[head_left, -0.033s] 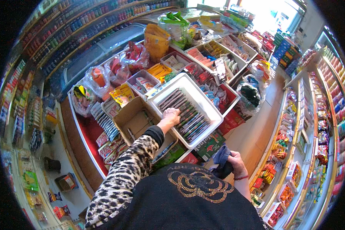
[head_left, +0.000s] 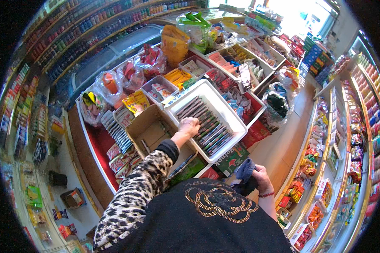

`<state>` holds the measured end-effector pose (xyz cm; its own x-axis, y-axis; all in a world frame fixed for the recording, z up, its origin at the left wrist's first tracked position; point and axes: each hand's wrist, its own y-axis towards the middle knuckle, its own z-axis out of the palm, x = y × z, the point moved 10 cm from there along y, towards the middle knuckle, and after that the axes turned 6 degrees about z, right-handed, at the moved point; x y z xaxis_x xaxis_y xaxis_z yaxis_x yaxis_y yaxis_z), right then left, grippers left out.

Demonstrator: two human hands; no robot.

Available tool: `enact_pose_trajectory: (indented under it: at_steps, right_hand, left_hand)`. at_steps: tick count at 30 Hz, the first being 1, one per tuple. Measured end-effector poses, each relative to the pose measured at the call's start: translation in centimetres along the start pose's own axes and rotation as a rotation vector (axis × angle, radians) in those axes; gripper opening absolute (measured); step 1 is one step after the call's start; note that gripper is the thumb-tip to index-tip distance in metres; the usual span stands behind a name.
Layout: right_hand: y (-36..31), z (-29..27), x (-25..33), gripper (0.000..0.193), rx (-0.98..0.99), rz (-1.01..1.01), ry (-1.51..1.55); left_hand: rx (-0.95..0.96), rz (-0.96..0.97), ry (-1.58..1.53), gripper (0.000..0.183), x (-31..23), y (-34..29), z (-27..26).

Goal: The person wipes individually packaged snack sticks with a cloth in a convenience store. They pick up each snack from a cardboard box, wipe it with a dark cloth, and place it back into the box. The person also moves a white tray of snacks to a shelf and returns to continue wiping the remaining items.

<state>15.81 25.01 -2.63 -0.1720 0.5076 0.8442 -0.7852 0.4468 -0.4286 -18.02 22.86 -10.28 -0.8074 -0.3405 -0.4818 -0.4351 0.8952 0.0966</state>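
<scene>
A white plastic tray [head_left: 236, 137] holds rows of slim, dark stick-shaped packs [head_left: 210, 134], laid side by side. Over the left edge of these packs rests my left hand [head_left: 189, 127], its fingers curled in and closed. What lies under its fingertips is hidden. Left of the tray stands an open cardboard box [head_left: 150, 122] with a few loose sticks at its bottom, and my left forearm crosses above it. Lower right, near my body, my right hand [head_left: 262, 179] is closed around a bunched dark blue cloth [head_left: 245, 170].
Clear plastic bags [head_left: 108, 86], an orange bag [head_left: 175, 45] and divided bins of small packets [head_left: 228, 63] crowd the display beyond the tray. Shelves of snacks [head_left: 325, 192] line the right side. A wooden-toned floor aisle [head_left: 278, 154] runs between display and shelves.
</scene>
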Motion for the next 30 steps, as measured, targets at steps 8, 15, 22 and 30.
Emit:
enact_pose_trajectory:
  at_steps: [8,15,22,30]
  right_hand:
    - [1.3,0.4,2.1,0.044,0.053,-0.158,0.222]
    - [2.1,0.6,2.7,0.038,0.011,-0.19,0.198]
    - [0.7,3.7,4.0,0.044,0.086,-0.181,0.125]
    - [5.9,8.8,3.7,0.03,0.052,-0.137,-0.016]
  left_hand:
    - [0.23,-0.455,0.227,0.027,15.8,-13.8,-3.8]
    - [0.448,-0.512,0.257,0.027,20.6,-15.7,3.5]
    - [-0.221,-0.669,-0.322,0.034,16.4,-15.1,-2.9]
    - [-0.173,-0.211,-1.705,0.037,-6.0,-13.6,-7.4]
